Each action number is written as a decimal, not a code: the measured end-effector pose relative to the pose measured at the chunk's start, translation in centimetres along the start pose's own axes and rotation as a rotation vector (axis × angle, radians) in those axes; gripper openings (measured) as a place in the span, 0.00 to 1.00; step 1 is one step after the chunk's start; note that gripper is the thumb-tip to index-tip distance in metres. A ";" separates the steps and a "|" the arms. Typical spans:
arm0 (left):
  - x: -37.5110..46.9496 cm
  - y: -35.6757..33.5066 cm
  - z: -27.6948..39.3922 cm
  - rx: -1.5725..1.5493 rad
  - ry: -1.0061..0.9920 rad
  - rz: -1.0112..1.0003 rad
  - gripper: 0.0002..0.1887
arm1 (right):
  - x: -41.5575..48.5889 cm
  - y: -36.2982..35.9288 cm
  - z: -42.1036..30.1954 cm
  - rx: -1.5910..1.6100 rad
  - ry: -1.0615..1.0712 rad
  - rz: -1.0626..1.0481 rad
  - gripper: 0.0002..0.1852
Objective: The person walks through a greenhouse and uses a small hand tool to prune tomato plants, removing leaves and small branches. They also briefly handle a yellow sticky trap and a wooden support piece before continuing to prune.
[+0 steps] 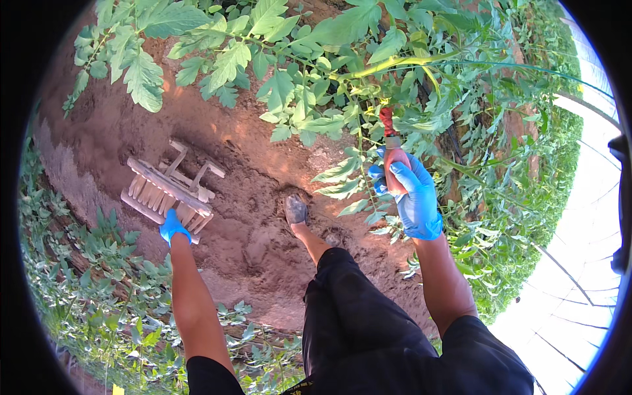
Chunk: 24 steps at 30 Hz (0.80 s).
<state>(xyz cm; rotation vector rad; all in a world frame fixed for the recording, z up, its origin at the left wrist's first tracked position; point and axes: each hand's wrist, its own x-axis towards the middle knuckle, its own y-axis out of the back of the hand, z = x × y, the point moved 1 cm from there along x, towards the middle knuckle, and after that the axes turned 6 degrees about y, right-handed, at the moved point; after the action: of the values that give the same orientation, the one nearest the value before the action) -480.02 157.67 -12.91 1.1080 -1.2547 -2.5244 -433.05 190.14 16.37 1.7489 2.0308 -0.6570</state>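
Note:
My left hand (175, 226), in a blue glove, grips the near edge of a small slatted stool (170, 190). The stool is tilted over the soil, its legs pointing away from me, and dried mud seems to coat it. My right hand (414, 192), also gloved in blue, is wrapped around a small reddish bottle (396, 170). A pale collar sits at the bottle's neck, topped by a red tip (386, 121) that points at a tomato plant (296, 94). Small yellow flowers (377, 104) hang close beside that tip; contact cannot be made out.
Bare, uneven soil (247, 261) forms a path between plant rows. My shod foot (296, 210) stands on it. More plants (98, 291) line the left side. A green string (518, 64) runs along a stem at upper right. Bright greenhouse covering (568, 256) shows at far right.

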 end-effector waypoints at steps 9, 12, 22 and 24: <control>1.1 0.2 -0.4 0.056 -0.007 -0.004 0.34 | 0.0 -1.3 1.1 0.029 -0.140 -0.049 0.20; 0.5 -0.1 -0.6 0.013 0.005 -0.028 0.34 | -1.8 -0.6 1.8 0.010 -0.093 0.031 0.22; 0.8 -0.1 -0.3 -0.015 0.011 -0.046 0.28 | 1.0 -0.4 2.7 0.004 -0.051 0.074 0.23; 0.5 0.2 0.0 -0.046 -0.004 -0.095 0.28 | -0.2 -0.3 3.2 -0.040 -0.039 0.092 0.25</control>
<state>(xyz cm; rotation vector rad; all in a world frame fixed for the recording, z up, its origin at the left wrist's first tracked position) -480.46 157.35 -13.01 1.1795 -1.1654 -2.6113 -433.39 188.11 13.91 1.7812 1.9123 -0.6127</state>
